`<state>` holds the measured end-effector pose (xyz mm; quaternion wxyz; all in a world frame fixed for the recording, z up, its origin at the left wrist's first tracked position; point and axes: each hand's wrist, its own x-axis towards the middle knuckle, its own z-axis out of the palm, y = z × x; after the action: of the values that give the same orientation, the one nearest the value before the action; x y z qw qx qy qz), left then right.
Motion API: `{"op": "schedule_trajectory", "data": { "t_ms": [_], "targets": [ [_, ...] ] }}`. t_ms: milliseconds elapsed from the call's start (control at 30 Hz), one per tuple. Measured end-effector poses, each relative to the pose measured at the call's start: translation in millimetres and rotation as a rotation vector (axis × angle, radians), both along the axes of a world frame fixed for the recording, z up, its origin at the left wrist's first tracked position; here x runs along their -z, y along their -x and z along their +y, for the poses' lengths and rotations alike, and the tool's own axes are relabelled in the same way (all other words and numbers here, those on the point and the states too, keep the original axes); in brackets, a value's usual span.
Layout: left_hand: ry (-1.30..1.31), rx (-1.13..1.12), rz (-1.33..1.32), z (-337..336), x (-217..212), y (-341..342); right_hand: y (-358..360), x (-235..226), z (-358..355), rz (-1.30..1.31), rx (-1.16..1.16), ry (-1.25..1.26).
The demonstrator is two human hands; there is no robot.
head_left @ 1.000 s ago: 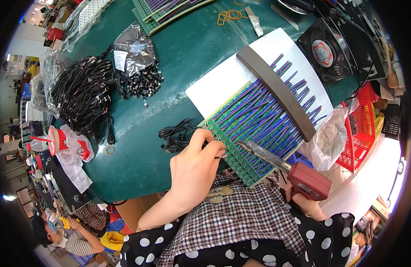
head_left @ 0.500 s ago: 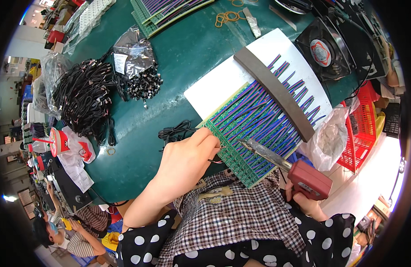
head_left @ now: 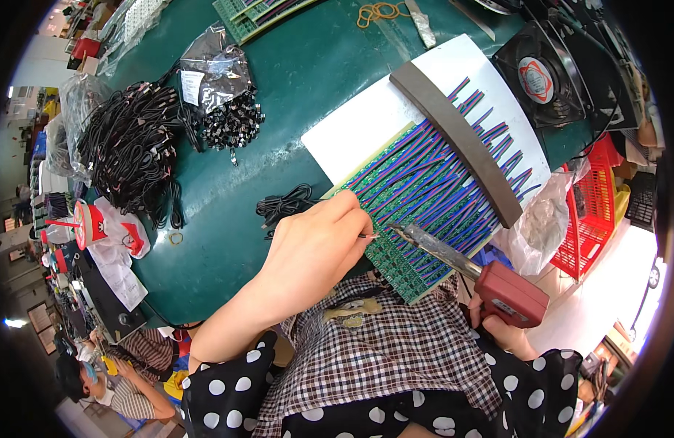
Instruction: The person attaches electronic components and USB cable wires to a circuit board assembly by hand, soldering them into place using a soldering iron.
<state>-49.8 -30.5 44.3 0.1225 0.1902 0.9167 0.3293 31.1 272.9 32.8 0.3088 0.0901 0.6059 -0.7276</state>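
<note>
Since half a second ago, the left hand has been moved a little up and to the right, and the thin dark wire with a shiny end has been brought near the tip of the red-brown soldering iron with a long grey metal rod. The wire is pinched between the thumb and finger of the left hand. The iron is gripped by its boxy handle in the right hand, which is partly hidden by that handle. The iron's tip is pointed left, just beside the wire's end; whether they are touching cannot be told.

Below both, the flat green circuit board with many small parts is seen, set at a slant close to the person's lap. Many thin blue and red wires are spread across it, and they are crossed by a long dark brown bar. A smooth white flat board is laid underneath, on the shiny green tabletop.

Just beyond the left hand, a small looped bunch of black cable is left. Farther left, a big messy heap of black cables is piled up.
</note>
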Motion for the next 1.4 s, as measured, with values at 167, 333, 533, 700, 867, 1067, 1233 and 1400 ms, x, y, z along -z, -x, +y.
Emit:
{"op": "schedule_trajectory", "data": {
  "t_ms": [167,333,533,700,867,1067,1233,1400],
  "targets": [
    [0.071,-0.043,-0.009,6,3,-2,1,2,1,-0.116,-0.01,0.045],
    [0.076,-0.077,-0.031,9,4,-1,-1,3,1,-0.012,-0.045,-0.006],
    [0.045,-0.111,-0.07,9,3,-4,-3,12,3,0.077,-0.101,-0.017],
    [0.05,-0.119,-0.076,9,4,-5,0,6,-5,0.017,-0.051,0.022],
    [0.056,-0.126,-0.079,10,4,-2,6,4,-5,-0.033,-0.035,0.043],
    [0.078,-0.126,-0.066,17,-4,0,-5,-5,7,-0.016,0.101,0.087],
    [0.051,-0.143,-0.059,19,2,-1,10,-15,11,0.368,0.328,-0.09],
    [0.086,-0.186,-0.091,16,-3,-9,40,-17,42,0.774,0.81,0.274]
  ]
}}
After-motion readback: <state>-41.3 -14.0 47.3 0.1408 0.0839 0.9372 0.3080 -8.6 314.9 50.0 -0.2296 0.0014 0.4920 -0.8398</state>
